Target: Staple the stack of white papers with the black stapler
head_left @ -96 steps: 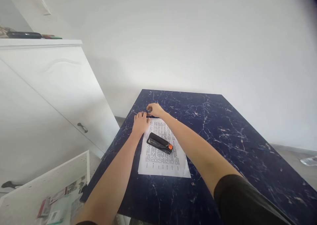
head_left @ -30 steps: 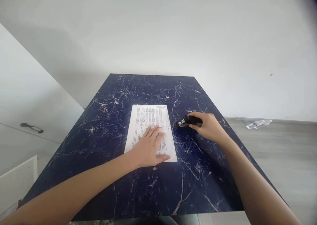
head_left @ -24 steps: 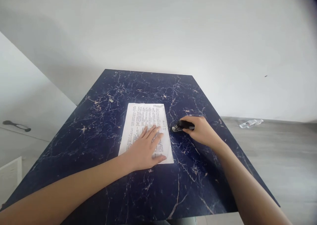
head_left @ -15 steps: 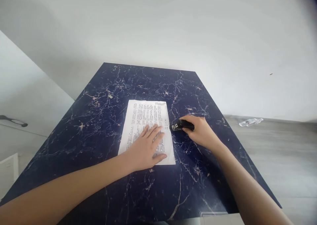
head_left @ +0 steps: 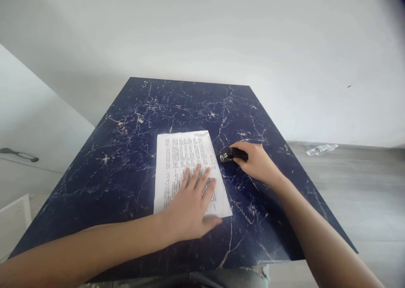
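A white printed sheet of paper (head_left: 167,153) lies flat and slightly turned on the dark blue marbled table (head_left: 126,169). My left hand (head_left: 193,203) rests on its lower part with the fingers spread, covering some of the print. My right hand (head_left: 255,159) is closed round a black stapler (head_left: 232,154), whose silver-tipped front end points left at the paper's right edge. Whether that end touches the paper or sits just beside it, I cannot tell.
Behind the table rises a pale wall (head_left: 196,34). A white cabinet panel with a dark handle (head_left: 19,155) is at the left. A clear plastic item (head_left: 322,149) lies on the grey floor (head_left: 357,186) at the right.
The paper has turned a little, its lower edge swinging right and toward me. My left hand has moved down with it. My right hand still holds the stapler in nearly the same place.
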The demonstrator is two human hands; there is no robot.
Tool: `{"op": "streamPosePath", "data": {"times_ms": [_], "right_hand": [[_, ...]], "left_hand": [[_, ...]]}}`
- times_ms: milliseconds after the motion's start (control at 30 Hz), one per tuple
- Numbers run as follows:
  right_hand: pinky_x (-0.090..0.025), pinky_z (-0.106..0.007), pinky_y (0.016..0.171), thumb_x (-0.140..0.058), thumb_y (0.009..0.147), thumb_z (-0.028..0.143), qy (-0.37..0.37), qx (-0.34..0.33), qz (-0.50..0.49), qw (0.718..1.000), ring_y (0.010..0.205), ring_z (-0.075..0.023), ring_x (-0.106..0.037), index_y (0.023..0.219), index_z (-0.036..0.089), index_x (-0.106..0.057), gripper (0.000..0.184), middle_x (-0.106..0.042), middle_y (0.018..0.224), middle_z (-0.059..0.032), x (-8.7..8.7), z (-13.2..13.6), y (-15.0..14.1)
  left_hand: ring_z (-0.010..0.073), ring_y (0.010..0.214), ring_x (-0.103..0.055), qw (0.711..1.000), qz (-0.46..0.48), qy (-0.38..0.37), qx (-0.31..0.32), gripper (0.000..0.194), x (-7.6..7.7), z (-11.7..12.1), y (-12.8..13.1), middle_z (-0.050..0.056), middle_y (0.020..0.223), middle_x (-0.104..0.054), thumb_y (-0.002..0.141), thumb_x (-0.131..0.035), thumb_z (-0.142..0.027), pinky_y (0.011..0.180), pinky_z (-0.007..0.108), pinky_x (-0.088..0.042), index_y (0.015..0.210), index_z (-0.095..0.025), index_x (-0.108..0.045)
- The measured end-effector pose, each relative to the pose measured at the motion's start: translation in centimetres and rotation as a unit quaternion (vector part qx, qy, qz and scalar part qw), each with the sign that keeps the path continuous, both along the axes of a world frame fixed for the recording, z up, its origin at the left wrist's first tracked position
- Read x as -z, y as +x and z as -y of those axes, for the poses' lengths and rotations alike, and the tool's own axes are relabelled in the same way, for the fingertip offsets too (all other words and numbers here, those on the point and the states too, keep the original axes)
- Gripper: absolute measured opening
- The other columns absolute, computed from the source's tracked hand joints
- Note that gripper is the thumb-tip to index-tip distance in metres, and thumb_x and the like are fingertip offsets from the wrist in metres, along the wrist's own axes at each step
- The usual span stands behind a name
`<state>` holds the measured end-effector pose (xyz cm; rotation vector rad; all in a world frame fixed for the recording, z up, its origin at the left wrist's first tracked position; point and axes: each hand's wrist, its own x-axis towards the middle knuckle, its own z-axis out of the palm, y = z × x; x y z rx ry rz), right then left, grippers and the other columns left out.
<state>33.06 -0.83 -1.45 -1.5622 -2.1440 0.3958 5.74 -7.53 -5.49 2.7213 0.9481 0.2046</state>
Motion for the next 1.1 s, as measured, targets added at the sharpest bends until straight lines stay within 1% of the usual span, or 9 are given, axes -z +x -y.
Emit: {"op": "streamPosePath", "data": {"times_ms": [133, 200, 400, 567, 800, 900, 967, 1033, 1100], "right_hand": [[-0.053, -0.038, 0.09, -0.062, 0.076, 0.005, 0.003, -0.004, 0.005, 1.0, 0.099, -0.0266, -0.071, 0.109, 0.022, -0.073, 0.039, -0.077, 0.107, -0.0048, 0.1, -0.1, 0.1], [-0.053, -0.038, 0.089, -0.061, 0.076, 0.005, 0.004, -0.005, 0.008, 1.0, 0.099, -0.0267, -0.071, 0.11, 0.022, -0.072, 0.039, -0.077, 0.107, -0.0051, 0.2, -0.1, 0.1], [-0.052, -0.04, 0.092, -0.061, 0.077, 0.007, 0.007, -0.001, 0.002, 1.0, 0.1, -0.0276, -0.071, 0.11, 0.023, -0.072, 0.039, -0.077, 0.107, -0.0054, 0.3, -0.1, 0.0], [-0.052, -0.041, 0.09, -0.061, 0.076, 0.007, -0.002, 0.008, -0.002, 1.0, 0.098, -0.0283, -0.071, 0.109, 0.022, -0.072, 0.038, -0.077, 0.107, -0.0061, 0.2, 0.0, -0.8], [-0.052, -0.04, 0.091, -0.059, 0.076, 0.004, 0.003, -0.023, -0.017, 1.0, 0.099, -0.0267, -0.07, 0.109, 0.023, -0.072, 0.04, -0.076, 0.107, -0.005, 0.2, 0.5, -1.2], [-0.052, -0.04, 0.091, -0.059, 0.076, 0.003, 0.002, -0.033, -0.021, 0.999, 0.1, -0.0263, -0.07, 0.109, 0.024, -0.072, 0.041, -0.076, 0.109, -0.0051, 0.3, 0.6, -1.2], [-0.052, -0.04, 0.091, -0.059, 0.076, 0.004, 0.001, -0.033, -0.023, 0.999, 0.1, -0.0263, -0.07, 0.11, 0.023, -0.072, 0.041, -0.076, 0.11, -0.0055, 0.4, 0.6, -1.3], [-0.052, -0.04, 0.091, -0.059, 0.076, 0.004, -0.001, -0.033, -0.024, 0.999, 0.101, -0.0263, -0.069, 0.111, 0.023, -0.072, 0.042, -0.076, 0.11, -0.0058, 0.4, 0.6, -1.3], [-0.053, -0.04, 0.091, -0.059, 0.076, 0.004, 0.0, -0.035, -0.024, 0.999, 0.101, -0.0262, -0.069, 0.111, 0.023, -0.072, 0.042, -0.076, 0.11, -0.006, 0.4, 0.6, -1.4]], "left_hand": [[0.0473, 0.157, -0.01, 1.0, 0.003, 0.011, -0.007, 0.064, -0.2, 0.0, 0.1, 0.016, 0.169, -0.028, 0.104, -0.034, -0.06, 0.123, 0.075, -0.019, 0.149, -0.017, -0.047], [0.0478, 0.156, -0.014, 1.0, 0.007, 0.016, -0.016, 0.054, -0.3, -0.4, 0.1, 0.015, 0.165, -0.036, 0.105, -0.036, -0.056, 0.121, 0.076, -0.023, 0.141, -0.018, -0.053], [0.0484, 0.153, -0.025, 0.997, 0.038, 0.043, -0.05, 0.043, -0.1, -1.3, 0.0, 0.017, 0.158, -0.044, 0.106, -0.041, -0.046, 0.119, 0.077, -0.029, 0.134, -0.017, -0.055], [0.0453, 0.152, -0.032, 0.994, 0.075, 0.045, -0.06, 0.033, 0.0, -1.6, -0.2, 0.015, 0.152, -0.051, 0.105, -0.046, -0.038, 0.119, 0.074, -0.033, 0.128, -0.018, -0.057], [0.0406, 0.145, -0.044, 0.99, 0.093, 0.065, -0.081, 0.027, -0.4, -1.8, -0.2, 0.015, 0.148, -0.054, 0.104, -0.046, -0.031, 0.119, 0.067, -0.039, 0.124, -0.017, -0.058], [0.0395, 0.145, -0.045, 0.99, 0.091, 0.071, -0.083, 0.026, -0.3, -1.8, -0.1, 0.015, 0.148, -0.054, 0.104, -0.046, -0.03, 0.118, 0.066, -0.041, 0.124, -0.017, -0.058], [0.0406, 0.145, -0.044, 0.99, 0.09, 0.069, -0.08, 0.033, 0.0, -1.7, -0.1, 0.017, 0.149, -0.053, 0.103, -0.051, -0.038, 0.117, 0.066, -0.041, 0.127, -0.017, -0.057], [0.0409, 0.144, -0.045, 0.991, 0.09, 0.067, -0.077, 0.046, 0.3, -1.6, -0.1, 0.019, 0.15, -0.051, 0.099, -0.057, -0.048, 0.117, 0.066, -0.042, 0.133, -0.016, -0.054], [0.039, 0.143, -0.048, 0.991, 0.087, 0.068, -0.077, 0.052, 0.5, -1.6, 0.0, 0.02, 0.15, -0.051, 0.098, -0.059, -0.05, 0.118, 0.063, -0.042, 0.135, -0.014, -0.052]]}}
